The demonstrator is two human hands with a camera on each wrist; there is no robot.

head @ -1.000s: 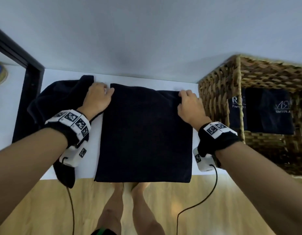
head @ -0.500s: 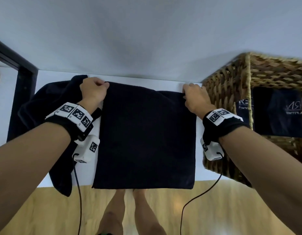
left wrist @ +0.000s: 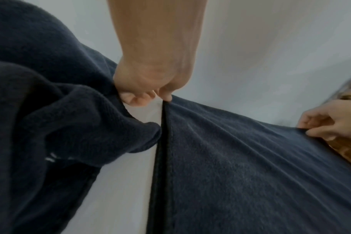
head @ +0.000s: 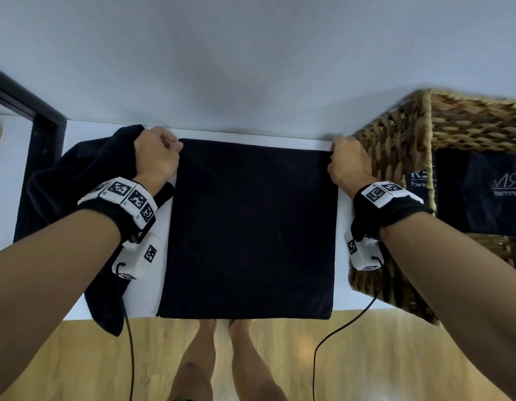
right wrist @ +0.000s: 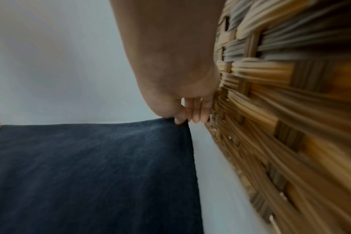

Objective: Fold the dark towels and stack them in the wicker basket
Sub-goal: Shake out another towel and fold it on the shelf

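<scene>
2 hands (head: 157, 157) (head: 348, 163) pinching towel's (head: 248, 227) far corners

The flat towel (head: 248, 227) lies on the table (head: 144, 296) straight before you, its near edge at the table's near edge; your left hand (head: 155, 157) sits at its far-left corner, your right hand (head: 349, 163) at its far-right; the crumpled towel (head: 77, 183) lies to its left; the wicker basket (head: 395, 157) stands just right, a folded towel (head: 479, 192) inside.
</scene>
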